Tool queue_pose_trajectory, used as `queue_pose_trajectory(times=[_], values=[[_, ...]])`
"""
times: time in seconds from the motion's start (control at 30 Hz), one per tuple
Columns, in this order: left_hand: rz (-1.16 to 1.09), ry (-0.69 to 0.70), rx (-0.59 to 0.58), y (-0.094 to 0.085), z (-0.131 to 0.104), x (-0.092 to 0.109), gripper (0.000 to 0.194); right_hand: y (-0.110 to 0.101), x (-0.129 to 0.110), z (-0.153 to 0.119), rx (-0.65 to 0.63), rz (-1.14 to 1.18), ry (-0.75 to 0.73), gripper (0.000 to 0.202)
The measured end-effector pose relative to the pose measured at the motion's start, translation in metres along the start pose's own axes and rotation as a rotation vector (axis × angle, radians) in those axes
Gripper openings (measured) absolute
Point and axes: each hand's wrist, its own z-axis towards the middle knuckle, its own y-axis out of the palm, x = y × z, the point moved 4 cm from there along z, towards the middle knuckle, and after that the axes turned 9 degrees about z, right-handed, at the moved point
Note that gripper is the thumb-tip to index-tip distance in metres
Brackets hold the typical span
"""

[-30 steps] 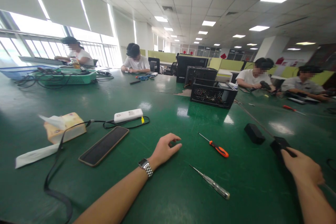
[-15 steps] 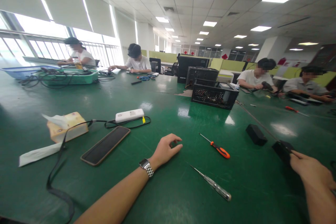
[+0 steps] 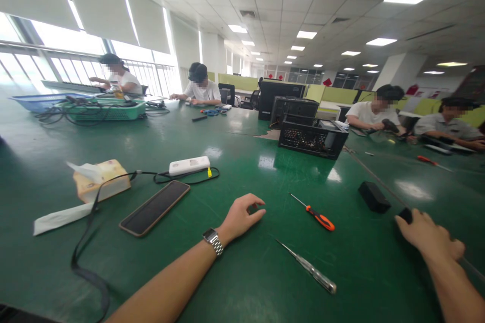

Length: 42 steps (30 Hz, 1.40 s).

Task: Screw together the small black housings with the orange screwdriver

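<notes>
My left hand point(image 3: 242, 218) rests on the green table point(image 3: 242, 282) with a gap between thumb and fingers and nothing in it. A metal watch is on that wrist. To its right lies a screwdriver with an orange and black handle point(image 3: 321, 219). Nearer to me is a screwdriver with a clear handle point(image 3: 316, 275). At the right, my right hand point(image 3: 430, 237) is closed over a black block point(image 3: 406, 215), most of which it hides. A second black block point(image 3: 374, 197) sits just to the left of that hand.
On the left are a phone point(image 3: 155, 208), a white power strip point(image 3: 189, 165), a black cable and a tissue pack point(image 3: 104, 181). Farther back stand a green basket point(image 3: 125, 112) of cables and black computer cases point(image 3: 312, 139). Several people sit around the table.
My right hand has moved left and slightly up over the black block and now covers more of it. The left hand keeps its place on the table; the view has shifted slightly.
</notes>
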Motion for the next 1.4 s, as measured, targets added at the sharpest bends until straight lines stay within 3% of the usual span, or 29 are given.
queue_pose_trajectory(times=[0.1, 0.17, 0.27, 0.37, 0.5, 0.6, 0.73, 0.87, 0.97, 1.07, 1.17, 1.3, 1.4], values=[[0.009, -0.002, 0.002, 0.001, 0.000, -0.002, 0.014, -0.008, -0.021, -0.010, 0.074, -0.056, 0.020, 0.056], [0.014, -0.003, 0.003, 0.002, 0.000, -0.002, 0.014, -0.015, -0.047, -0.021, 0.175, -0.015, -0.137, 0.063], [0.017, 0.005, -0.005, 0.002, 0.001, -0.001, 0.015, -0.007, -0.076, -0.032, 0.040, 0.115, -0.250, 0.069], [0.028, 0.015, -0.016, 0.002, 0.001, 0.002, 0.015, 0.004, -0.082, -0.032, -0.049, 0.278, -0.160, 0.063], [0.068, 0.052, -0.049, 0.004, 0.002, 0.007, 0.015, -0.001, -0.078, -0.027, 0.044, 0.428, -0.109, 0.051], [0.081, 0.074, -0.046, 0.005, 0.003, 0.010, 0.020, -0.012, -0.092, -0.038, 0.076, 0.525, -0.202, 0.049], [0.107, 0.113, -0.061, 0.005, 0.003, 0.015, 0.045, -0.027, -0.148, -0.093, -0.030, 0.692, -0.462, 0.041], [0.140, 0.145, -0.109, 0.005, 0.001, 0.019, 0.074, -0.040, -0.222, -0.176, -0.358, 0.842, -0.972, 0.026], [0.168, 0.160, -0.177, 0.008, 0.002, 0.018, 0.077, -0.042, -0.251, -0.211, -0.475, 0.851, -1.105, 0.029], [0.189, 0.159, -0.225, 0.010, 0.004, 0.017, 0.060, -0.038, -0.257, -0.218, -0.473, 0.804, -1.151, 0.033], [0.200, 0.145, -0.216, 0.008, 0.006, 0.016, 0.045, -0.039, -0.245, -0.208, -0.339, 0.767, -1.144, 0.034], [0.201, 0.114, -0.202, 0.003, 0.005, 0.016, 0.046, -0.041, -0.217, -0.178, -0.172, 0.783, -0.937, 0.024], [0.208, 0.067, -0.201, 0.000, 0.004, 0.015, 0.048, -0.034, -0.200, -0.156, -0.165, 0.787, -0.788, 0.024]])
